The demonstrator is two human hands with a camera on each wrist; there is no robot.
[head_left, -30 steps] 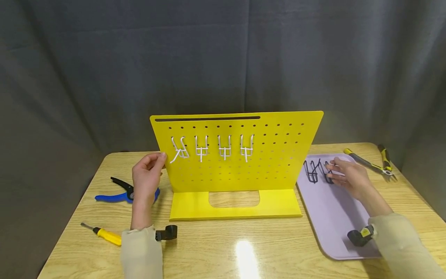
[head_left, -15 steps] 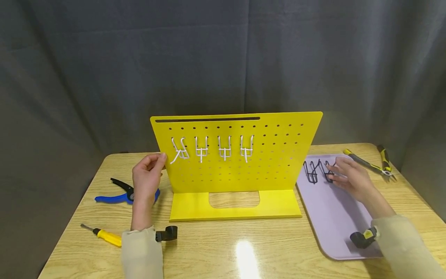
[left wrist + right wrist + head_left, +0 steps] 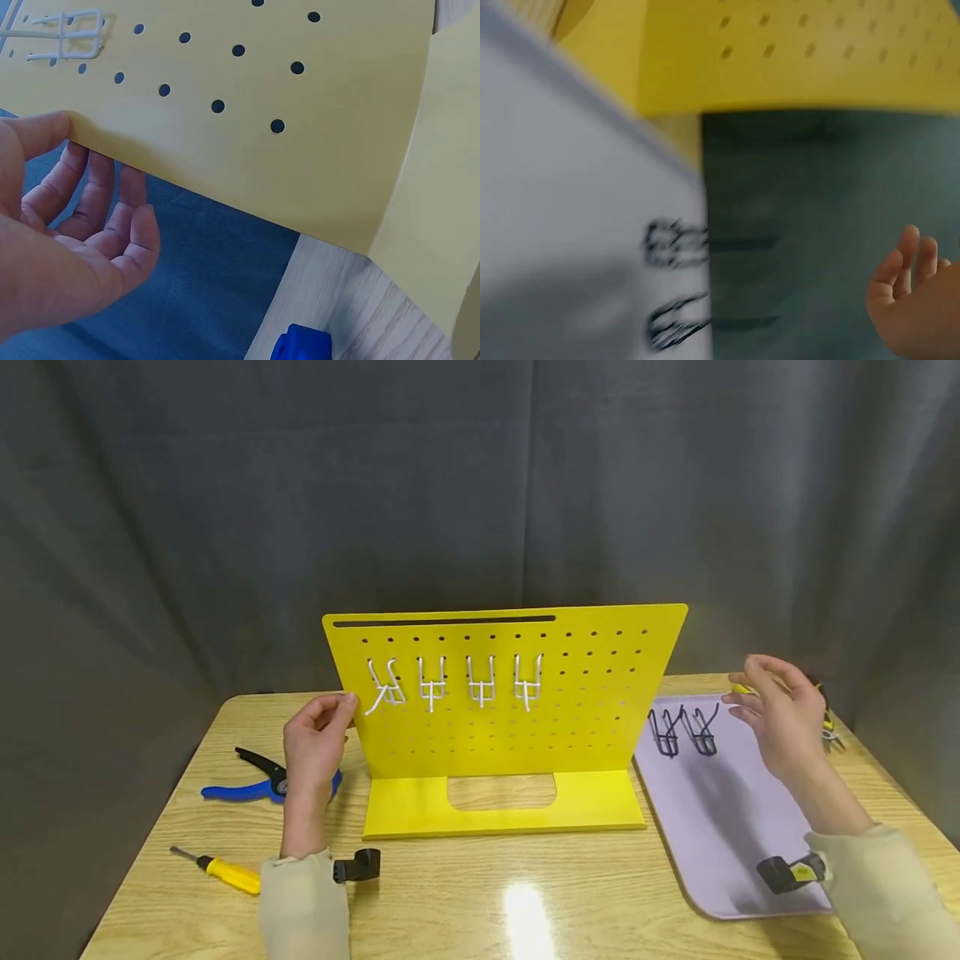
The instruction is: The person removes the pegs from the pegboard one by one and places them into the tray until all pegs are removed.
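From my head view I see the pegboard [image 3: 504, 720] whole, standing on the bench [image 3: 420, 902], with four white hooks [image 3: 482, 684] hung on its left and middle parts; the left wrist view catches just one of them. That closer view tells me what the head view partly covers: my left hand [image 3: 315, 739] pinches the pegboard's left edge, thumb against the holed face and fingers bent behind it. My right hand [image 3: 789, 718] is to the right of the pegboard, raised over the tray [image 3: 720, 877], fingers loosely bent round nothing; the right wrist view shows it apart from the black hooks [image 3: 702, 739].

The pegboard's long axis runs left to right, its holed face turned to me and its foot spreading towards me. The leftmost white hook's prong slants off to the left; the other three jut more directly my way. Right of the pegboard, the two black hooks lie side by side in the tray, closed ends nearer me.

My right hand partly covers the pliers [image 3: 828, 722] beyond the tray. Left of the pegboard, my left wrist hides part of the blue cutter [image 3: 255, 791], and my sleeve meets the end of the screwdriver [image 3: 232, 875]. The black hooks blur in the right wrist view.
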